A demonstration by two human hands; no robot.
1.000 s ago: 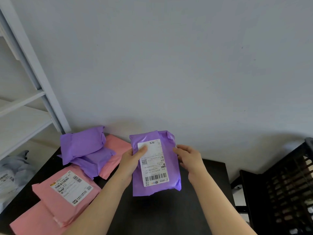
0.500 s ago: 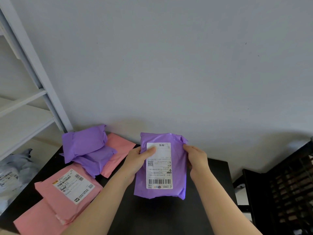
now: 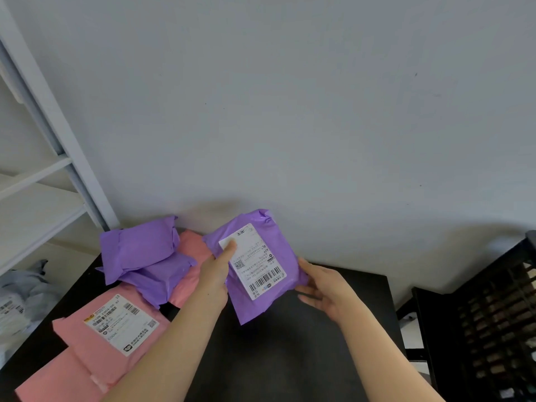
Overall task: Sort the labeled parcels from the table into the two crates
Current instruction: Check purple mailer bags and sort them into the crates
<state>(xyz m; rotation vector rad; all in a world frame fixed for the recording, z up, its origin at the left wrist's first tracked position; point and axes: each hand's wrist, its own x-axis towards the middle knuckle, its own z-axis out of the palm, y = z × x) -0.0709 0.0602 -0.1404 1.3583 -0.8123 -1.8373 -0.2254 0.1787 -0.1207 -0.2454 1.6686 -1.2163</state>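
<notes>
Purple parcel [image 3: 255,268], now askew (left hand [image 3: 216,274])

You have open worktop [image 3: 290,358] at centre. Parcels [image 3: 139,250] crowd its left; a crate [image 3: 478,329] stands off its right edge.

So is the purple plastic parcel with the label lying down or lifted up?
Lifted up: the purple plastic parcel tilts above the black table, left hand gripping its label, right hand touching its edge.

soft even daylight, wide-angle distortion
</notes>
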